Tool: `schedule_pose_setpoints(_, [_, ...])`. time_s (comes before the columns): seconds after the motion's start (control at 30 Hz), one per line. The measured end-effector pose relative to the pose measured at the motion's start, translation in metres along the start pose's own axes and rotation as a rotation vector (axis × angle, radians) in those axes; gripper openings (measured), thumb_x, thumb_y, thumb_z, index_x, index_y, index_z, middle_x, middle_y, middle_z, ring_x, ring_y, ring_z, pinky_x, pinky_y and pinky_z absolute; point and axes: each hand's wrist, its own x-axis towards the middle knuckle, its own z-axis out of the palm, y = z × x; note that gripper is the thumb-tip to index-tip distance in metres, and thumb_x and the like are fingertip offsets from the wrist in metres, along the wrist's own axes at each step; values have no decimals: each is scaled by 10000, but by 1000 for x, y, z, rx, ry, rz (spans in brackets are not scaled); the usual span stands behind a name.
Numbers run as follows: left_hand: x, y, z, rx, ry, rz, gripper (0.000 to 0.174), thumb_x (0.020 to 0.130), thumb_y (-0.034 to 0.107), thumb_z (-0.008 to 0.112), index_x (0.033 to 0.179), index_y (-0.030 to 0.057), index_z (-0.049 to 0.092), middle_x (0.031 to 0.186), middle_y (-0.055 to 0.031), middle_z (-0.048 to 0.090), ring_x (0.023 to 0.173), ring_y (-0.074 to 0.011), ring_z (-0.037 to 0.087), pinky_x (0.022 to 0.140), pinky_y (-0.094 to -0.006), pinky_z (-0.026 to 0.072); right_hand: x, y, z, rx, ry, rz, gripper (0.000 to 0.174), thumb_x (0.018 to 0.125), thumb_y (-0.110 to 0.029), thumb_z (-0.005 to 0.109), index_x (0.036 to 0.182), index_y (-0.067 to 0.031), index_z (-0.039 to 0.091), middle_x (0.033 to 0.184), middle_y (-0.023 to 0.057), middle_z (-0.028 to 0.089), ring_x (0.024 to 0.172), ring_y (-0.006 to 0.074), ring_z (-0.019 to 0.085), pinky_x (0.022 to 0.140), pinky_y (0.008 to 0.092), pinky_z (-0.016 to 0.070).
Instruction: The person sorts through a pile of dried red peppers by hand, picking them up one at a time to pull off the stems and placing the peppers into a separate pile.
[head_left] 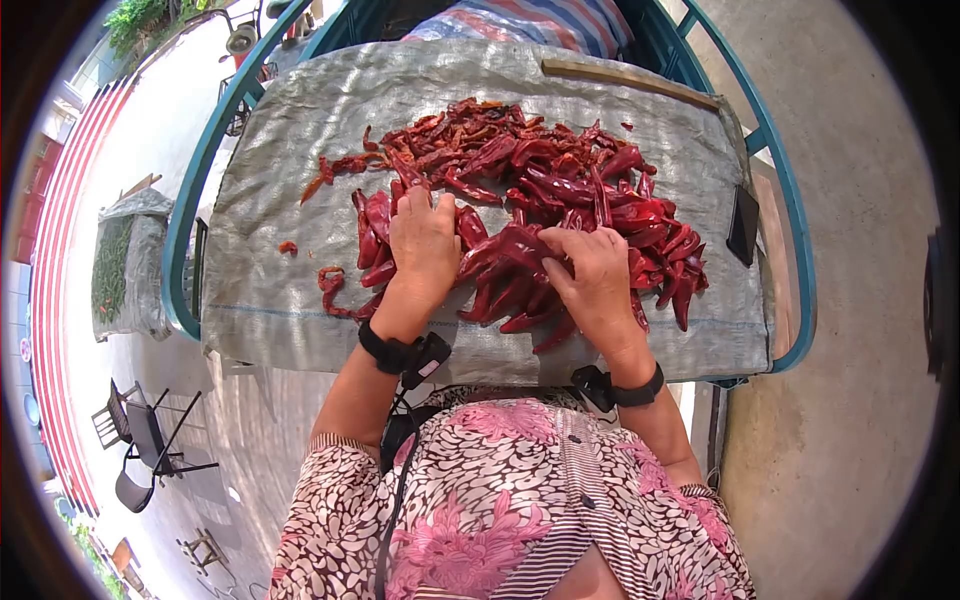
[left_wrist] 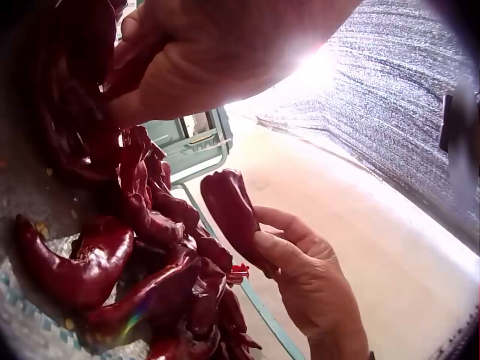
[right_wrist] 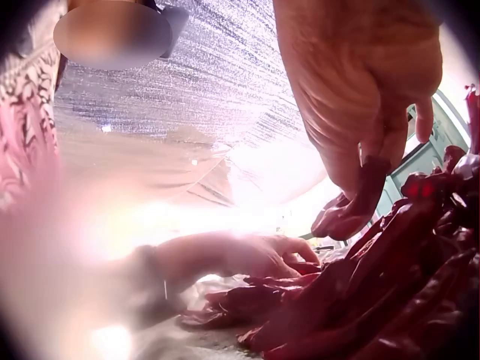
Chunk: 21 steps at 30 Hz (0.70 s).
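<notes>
Red peppers (head_left: pixel 560 185) lie heaped on a grey woven sheet (head_left: pixel 270 190). In the head view the left hand (head_left: pixel 424 245) is over the heap's left part; the left wrist view shows its fingers bent down at a dark red pepper, their tips hidden. The right hand (head_left: pixel 595 275) pinches a wide red pepper (left_wrist: pixel 230 210) between thumb and fingers, raised above the heap in the left wrist view. From the right wrist view, the right hand (right_wrist: pixel 367 90) has that pepper hanging under its fingers, while the left hand (right_wrist: pixel 240 255) touches peppers lower down.
A teal metal frame (head_left: pixel 800 250) surrounds the sheet. A wooden strip (head_left: pixel 630 82) lies along the far edge, and a dark flat object (head_left: pixel 742 225) is at the right edge. Small pepper pieces (head_left: pixel 288 247) lie at the left. Chairs (head_left: pixel 150 440) stand on the ground beyond.
</notes>
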Motion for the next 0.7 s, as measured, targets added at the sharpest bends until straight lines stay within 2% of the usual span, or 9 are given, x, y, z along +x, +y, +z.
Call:
schedule_pose_setpoints(0.03, [0, -2, 4, -6, 5, -13, 527, 739, 92, 809, 1232, 74, 623, 1058, -147, 610, 1037, -336, 589, 889, -449, 504, 0, 2, -4, 38, 8, 25, 345, 836, -128, 757, 1173, -131, 682, 955, 42, 690, 984, 257, 603, 1029, 466, 378])
schedule_pose_setpoints(0.17, [1, -5, 0, -139, 54, -39, 538, 783, 64, 772, 1294, 108, 608, 1067, -157, 670, 1029, -339, 629, 879, -453, 506, 6, 16, -20, 22, 303, 117, 332, 868, -135, 747, 1190, -108, 673, 988, 41, 699, 967, 246, 618, 1025, 452, 384])
schedule_pose_setpoints(0.23, [-3, 15, -30, -288, 49, -161, 415, 841, 75, 755, 1242, 86, 645, 1048, -154, 726, 930, -303, 688, 826, -405, 528, 6, 26, -28, -22, 382, 121, 329, 884, -150, 743, 1200, -100, 668, 1007, 46, 702, 930, 245, 631, 1012, 446, 393])
schedule_pose_setpoints(0.33, [-13, 34, -49, -630, -30, -231, 250, 877, 71, 749, 1117, 39, 686, 957, -133, 741, 804, -247, 712, 722, -326, 538, 4, 16, -32, 411, 175, 221, 310, 960, -254, 695, 1217, -85, 657, 916, 68, 700, 836, 256, 644, 925, 411, 436])
schedule_pose_setpoints(0.43, [-29, 61, -58, -753, -5, -35, 225, 885, 18, 721, 1106, 33, 681, 938, -114, 736, 813, -206, 715, 715, -319, 542, 5, 1, -30, 550, 14, 157, 318, 998, -322, 653, 1206, -81, 661, 850, 76, 700, 829, 264, 637, 845, 402, 456])
schedule_pose_setpoints(0.5, [-38, 75, -64, -674, 15, 115, 276, 855, 25, 741, 1120, 71, 676, 967, -135, 718, 856, -305, 721, 716, -377, 556, 3, -6, -28, 611, -79, 88, 308, 996, -334, 653, 1179, -88, 672, 856, 80, 703, 831, 267, 633, 836, 406, 458])
schedule_pose_setpoints(0.53, [-42, 79, -61, -738, 33, 96, 313, 840, 19, 749, 1139, 73, 678, 988, -134, 725, 860, -294, 727, 728, -369, 563, 2, -4, -22, 651, -46, 17, 254, 986, -298, 665, 1121, -83, 680, 872, 95, 708, 807, 280, 643, 830, 400, 472])
schedule_pose_setpoints(0.63, [-51, 83, -68, -816, -24, -86, 341, 825, 23, 758, 1153, 69, 676, 1006, -130, 728, 876, -298, 727, 736, -364, 569, -6, -3, -25, 668, -58, 140, 194, 974, -237, 670, 1077, -73, 674, 874, 109, 708, 768, 283, 665, 766, 385, 503])
schedule_pose_setpoints(0.7, [-53, 69, -70, -573, -61, -130, 328, 834, 77, 751, 1151, 69, 669, 1039, -126, 716, 901, -311, 713, 772, -398, 558, -5, 1, -33, 619, -78, 215, 170, 969, -203, 665, 1071, -67, 668, 861, 113, 708, 749, 277, 678, 715, 375, 515])
